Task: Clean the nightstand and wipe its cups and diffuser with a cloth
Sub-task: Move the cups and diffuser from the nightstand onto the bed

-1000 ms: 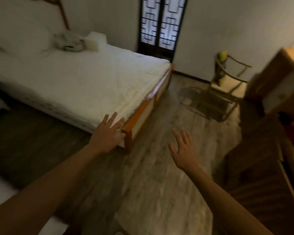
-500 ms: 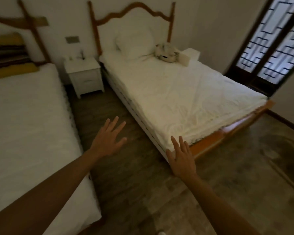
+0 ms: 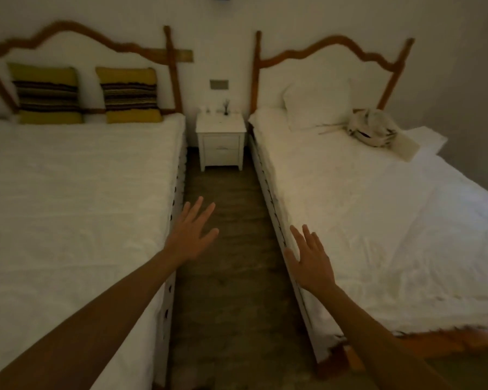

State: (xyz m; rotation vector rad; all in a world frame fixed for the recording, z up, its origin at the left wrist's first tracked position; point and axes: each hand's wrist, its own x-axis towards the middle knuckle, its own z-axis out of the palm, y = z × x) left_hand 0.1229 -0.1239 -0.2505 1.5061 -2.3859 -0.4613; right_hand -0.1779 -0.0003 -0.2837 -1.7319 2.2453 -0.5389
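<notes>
We stand at the foot of the aisle (image 3: 226,277) between two beds; the nightstand (image 3: 221,142) lies straight ahead of both hands, well apart from them, at the aisle's far end against the wall; the aisle's long axis runs directly from us to it, so we judge the coming move to be a walk forward rather than a reach. Our left hand (image 3: 190,235) hangs over the floor by the edge of the left bed (image 3: 68,206), fingers spread and holding nothing; our right hand (image 3: 310,261) hovers at the edge of the right bed (image 3: 378,220), fingers straight and loosely apart, also empty; the left hand sits slightly nearer the nightstand, though neither is close. We see no cloth in either hand.

The nightstand is small, white and squarish, on short legs, with what looks like two drawers in front; on its top stand a diffuser (image 3: 226,107) with dark reeds near the back and a small pale thing, perhaps a cup (image 3: 208,110), to its left; both are too small to tell more.
</notes>
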